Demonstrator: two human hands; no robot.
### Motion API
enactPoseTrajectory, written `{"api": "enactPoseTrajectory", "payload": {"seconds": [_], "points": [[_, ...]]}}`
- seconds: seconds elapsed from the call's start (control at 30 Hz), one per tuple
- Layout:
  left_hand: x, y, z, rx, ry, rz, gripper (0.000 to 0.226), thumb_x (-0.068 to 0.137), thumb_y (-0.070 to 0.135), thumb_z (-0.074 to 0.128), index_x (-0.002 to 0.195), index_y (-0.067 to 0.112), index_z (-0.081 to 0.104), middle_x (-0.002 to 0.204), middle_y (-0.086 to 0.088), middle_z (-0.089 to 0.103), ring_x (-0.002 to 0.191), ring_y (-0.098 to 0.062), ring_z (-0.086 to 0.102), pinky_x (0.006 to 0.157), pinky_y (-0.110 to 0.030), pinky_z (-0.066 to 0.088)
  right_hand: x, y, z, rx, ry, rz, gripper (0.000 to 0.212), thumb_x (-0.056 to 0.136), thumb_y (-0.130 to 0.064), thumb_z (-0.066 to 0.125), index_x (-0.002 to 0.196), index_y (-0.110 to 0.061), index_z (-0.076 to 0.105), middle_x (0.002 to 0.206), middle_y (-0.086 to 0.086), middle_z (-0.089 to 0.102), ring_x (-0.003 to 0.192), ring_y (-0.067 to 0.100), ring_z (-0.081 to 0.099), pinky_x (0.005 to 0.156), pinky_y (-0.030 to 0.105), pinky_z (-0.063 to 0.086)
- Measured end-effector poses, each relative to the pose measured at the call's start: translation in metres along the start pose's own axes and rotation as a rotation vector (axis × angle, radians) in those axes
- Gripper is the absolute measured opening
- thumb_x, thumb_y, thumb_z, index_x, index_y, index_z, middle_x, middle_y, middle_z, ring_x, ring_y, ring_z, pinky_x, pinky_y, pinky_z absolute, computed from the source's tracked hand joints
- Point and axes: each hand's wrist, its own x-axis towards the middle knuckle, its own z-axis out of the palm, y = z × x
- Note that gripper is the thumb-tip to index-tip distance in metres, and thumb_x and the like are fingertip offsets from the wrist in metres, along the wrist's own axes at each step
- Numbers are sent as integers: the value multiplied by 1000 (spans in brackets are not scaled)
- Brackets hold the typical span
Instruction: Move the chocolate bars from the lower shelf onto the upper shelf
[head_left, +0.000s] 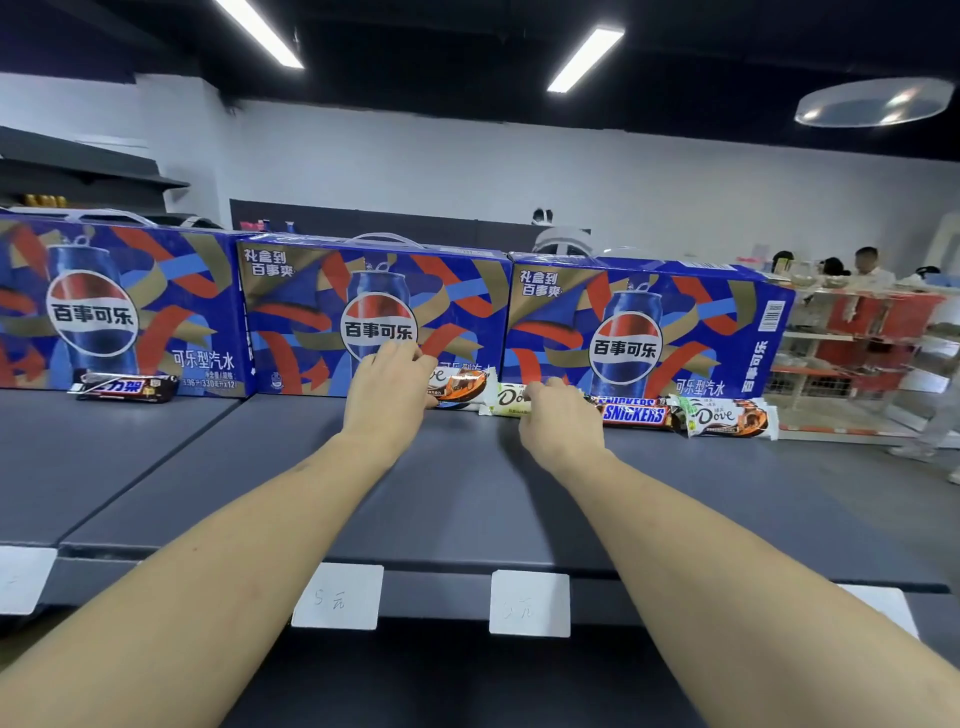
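Both arms are stretched out over the dark grey upper shelf (467, 493), reaching to the back where a row of chocolate bars lies against the blue Pepsi gift cartons (374, 312). The left hand (387, 392) is at the orange-and-white Dove bar (460, 387), its fingers bent over the bar's near end — whether they pinch the wrapper or only rest on it I cannot tell from here. The right hand (558, 421) has its fingers curled on the end of the pale green Dove bar (506, 400), seemingly nudging or setting it into line. Just beyond it to the right lie a Snickers bar (636, 413) and another Dove bar (727, 418), touching or nearly so, and well apart on the left a lone dark Snickers bar with Chinese lettering (127, 387) sits against the first carton. So several bars are up already; the lower shelf is out of sight beneath the price tags (530, 603), and I cannot say how many remain there. As for trouble, the bars are crowded end to end, and a careless withdrawal of either hand could drag a wrapper along or knock the neighbouring Snickers askew. The orange Dove bar looks propped partly against the carton — let go of it unevenly and it may slide flat onto the green one, leaving an untidy overlap.
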Motion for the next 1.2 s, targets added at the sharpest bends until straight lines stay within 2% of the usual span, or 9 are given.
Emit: {"api": "enactPoseTrajectory", "payload": {"seconds": [0.2,0.5,0.73,0.97,1.2], "points": [[-13,7,-6,-64,-51,-52,48,88,37,67,132,21,55,121,-1,56,106,-21,49,84,-32,40,-14,-8,-7,28,-30,-15,32,92,-14,51,123,-17,58,118,5,59,103,27,58,75,37,49],[-18,65,-24,-27,-67,-30,42,90,35,65,127,18,56,120,-1,55,109,-22,48,86,-33,42,-36,38,-28,95,-20,49,31,90,-13,53,121,-16,58,116,7,61,103,29,59,73,34,44],[-32,139,-42,-38,-91,-30,42,90,33,66,127,17,56,118,-3,55,111,-23,48,86,-33,42,-62,106,-49,116,-39,71,7,88,-14,53,95,-15,53,100,7,63,84,28,56,66,33,43],[-44,227,-54,-90,-122,-69,38,89,30,68,123,16,59,118,-2,55,113,-22,48,79,-34,45,-88,199,-82,106,-27,101,19,90,-15,53,109,-14,57,110,8,63,101,31,60,71,31,42],[-39,308,-52,-180,-184,-55,38,87,26,71,121,14,62,116,-5,57,112,-24,50,83,-39,50,-107,273,-88,165,-43,168,27,92,-18,53,119,-16,56,118,7,62,103,28,60,73,31,45]]}}
